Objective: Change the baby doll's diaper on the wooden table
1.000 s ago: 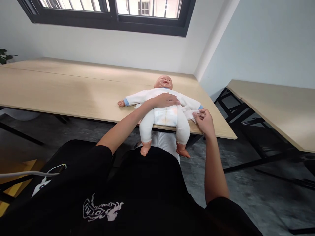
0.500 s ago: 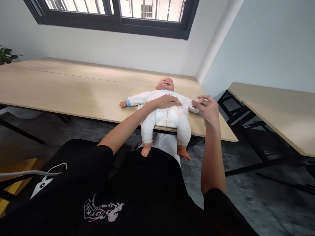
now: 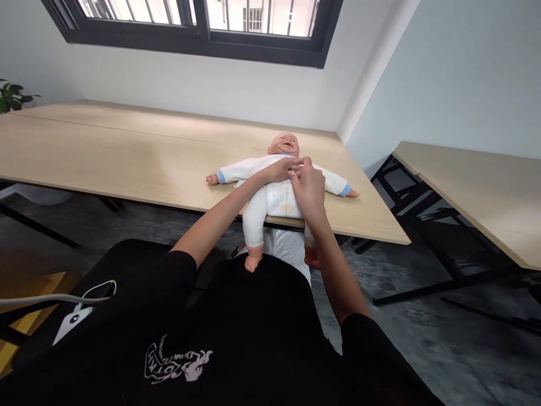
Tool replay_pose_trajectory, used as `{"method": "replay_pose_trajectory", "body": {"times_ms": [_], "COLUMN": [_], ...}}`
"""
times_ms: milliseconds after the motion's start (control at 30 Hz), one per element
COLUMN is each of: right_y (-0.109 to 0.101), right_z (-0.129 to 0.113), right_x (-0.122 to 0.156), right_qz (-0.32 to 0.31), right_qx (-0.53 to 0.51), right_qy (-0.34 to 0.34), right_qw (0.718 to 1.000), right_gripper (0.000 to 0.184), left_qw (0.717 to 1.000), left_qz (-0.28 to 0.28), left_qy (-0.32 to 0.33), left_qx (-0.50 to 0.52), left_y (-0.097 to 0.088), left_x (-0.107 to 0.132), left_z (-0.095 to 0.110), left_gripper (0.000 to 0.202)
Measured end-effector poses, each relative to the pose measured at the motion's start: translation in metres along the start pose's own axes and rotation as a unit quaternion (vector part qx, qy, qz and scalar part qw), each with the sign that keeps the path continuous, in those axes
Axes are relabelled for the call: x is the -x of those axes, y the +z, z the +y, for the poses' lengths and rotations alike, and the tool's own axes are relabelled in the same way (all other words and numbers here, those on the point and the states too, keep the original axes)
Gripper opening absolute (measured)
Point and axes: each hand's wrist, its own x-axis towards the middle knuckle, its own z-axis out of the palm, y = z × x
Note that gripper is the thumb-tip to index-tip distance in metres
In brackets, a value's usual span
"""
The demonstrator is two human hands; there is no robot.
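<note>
A baby doll [image 3: 283,148] in a white romper with blue cuffs lies on its back on the light wooden table [image 3: 127,158]. Its legs hang over the near edge. My left hand [image 3: 282,168] rests on the doll's chest with fingers bent at the fabric. My right hand [image 3: 307,186] meets it there, fingers closed in a pinch on the romper front. The doll's arms lie spread out to both sides.
A second wooden table [image 3: 477,192] stands at the right with a gap of grey floor between. A window [image 3: 198,25] runs above the far wall. A plant [image 3: 10,96] shows at the far left. A white device with a cable [image 3: 71,321] lies on my lap.
My right hand moved from the doll's left arm at the right across to the chest, joining my left hand. The doll's arm now lies flat on the table.
</note>
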Motion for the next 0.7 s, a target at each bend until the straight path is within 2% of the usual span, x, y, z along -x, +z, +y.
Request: {"method": "replay_pose_trajectory", "body": {"times_ms": [67, 167, 233, 300, 400, 500, 600, 700], "right_y": [0.008, 0.022, 0.030, 0.034, 0.031, 0.026, 0.025, 0.029], "right_z": [-0.011, -0.025, -0.030, -0.027, -0.014, 0.000, 0.006, 0.006], "right_x": [0.003, 0.007, 0.009, 0.012, 0.017, 0.020, 0.021, 0.023], "right_qz": [-0.005, -0.033, -0.048, -0.042, -0.024, -0.022, -0.011, 0.004], "right_qx": [0.043, 0.095, 0.114, 0.103, 0.053, 0.026, 0.018, 0.015], "right_qy": [0.017, 0.029, 0.022, -0.004, -0.049, -0.053, -0.049, -0.044], "right_qw": [0.999, 0.995, 0.992, 0.994, 0.997, 0.998, 0.999, 0.999], "right_gripper": [0.030, 0.041, 0.046, 0.046, 0.044, 0.048, 0.048, 0.046], "left_qw": [0.999, 0.990, 0.978, 0.972, 0.966, 0.944, 0.931, 0.934], "left_qz": [0.009, 0.042, 0.062, 0.093, 0.208, 0.312, 0.329, 0.254], "left_qy": [-0.016, -0.040, -0.057, -0.064, -0.065, -0.099, -0.143, -0.195], "left_qx": [0.029, 0.130, 0.192, 0.207, 0.142, 0.033, -0.062, -0.157], "left_y": [0.000, 0.002, 0.004, 0.006, 0.005, 0.001, -0.004, -0.006], "left_x": [0.002, 0.004, 0.005, 0.006, 0.016, 0.044, 0.085, 0.118], "left_z": [-0.003, -0.006, -0.004, 0.001, 0.009, 0.009, 0.000, -0.011], "left_gripper": [0.035, 0.040, 0.037, 0.032, 0.025, 0.024, 0.023, 0.016]}}
